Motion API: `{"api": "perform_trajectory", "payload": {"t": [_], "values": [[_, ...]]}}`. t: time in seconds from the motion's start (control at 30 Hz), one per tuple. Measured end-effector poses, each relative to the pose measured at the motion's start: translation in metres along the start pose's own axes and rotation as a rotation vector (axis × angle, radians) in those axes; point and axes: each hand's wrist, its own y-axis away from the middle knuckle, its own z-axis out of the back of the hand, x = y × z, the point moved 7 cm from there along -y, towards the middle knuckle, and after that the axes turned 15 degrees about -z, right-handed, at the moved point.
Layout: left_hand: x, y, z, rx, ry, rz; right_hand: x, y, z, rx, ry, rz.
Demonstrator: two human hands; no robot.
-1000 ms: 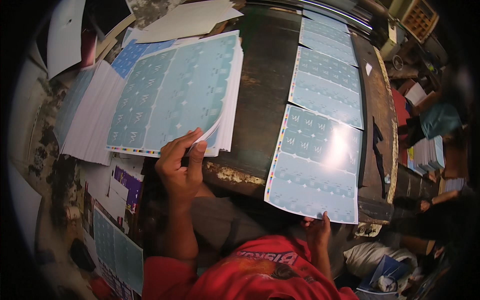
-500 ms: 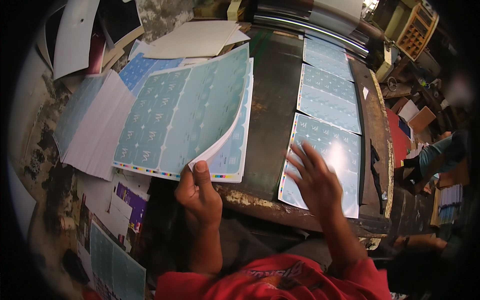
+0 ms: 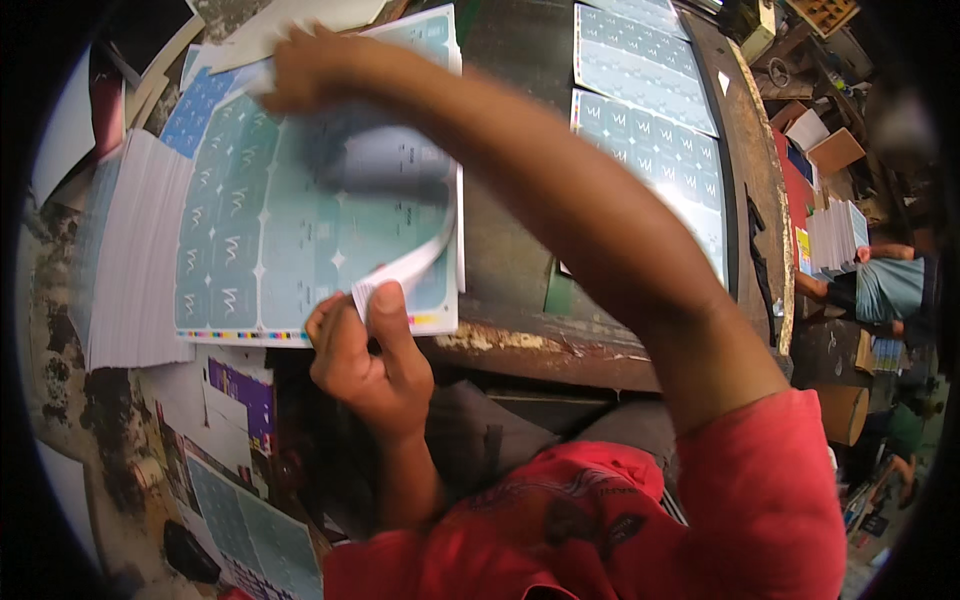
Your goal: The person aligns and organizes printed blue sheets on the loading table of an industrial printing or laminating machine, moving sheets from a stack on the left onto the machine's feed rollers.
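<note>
A thick stack of teal printed sheets with colour strips along the near edge lies at the left end of the table. Its near right corner is curled up, pinched between the thumb and fingers of my left hand. My right arm crosses over the table, and my right hand is at the far left part of this stack, its fingers smeared by motion. Whether it grips a sheet I cannot make out. To the right, a row of teal sheets lies end to end on the dark belt; my forearm hides part of the nearest one.
A tall pile of paper stands left of the stack, with blue printed sheets behind. The worn table edge runs in front of me. A black strap lies along the right side. Another person handles paper at the far right.
My right hand has swung from the nearest sheet on the belt to the far left of the stack. The belt's sheets sit farther away. My left hand still pinches the corner.
</note>
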Motion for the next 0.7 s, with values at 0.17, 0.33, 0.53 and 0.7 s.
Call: {"api": "perform_trajectory", "payload": {"t": [0.17,0.33,0.53,0.7], "values": [[-0.004,-0.008,0.004,0.130,-0.011,-0.073,-0.002,0.015,0.033,-0.035,0.166,0.014],[-0.010,-0.005,0.011,0.204,0.006,-0.241,-0.093,0.173,0.075,-0.108,-0.277,-0.155],[0.000,-0.005,0.022,0.232,0.158,-0.030,-0.307,0.328,0.074,-0.111,0.591,-0.463],[0.023,-0.002,0.041,-0.217,0.597,0.329,-0.361,0.398,0.144,-0.548,0.559,-0.729]]}}
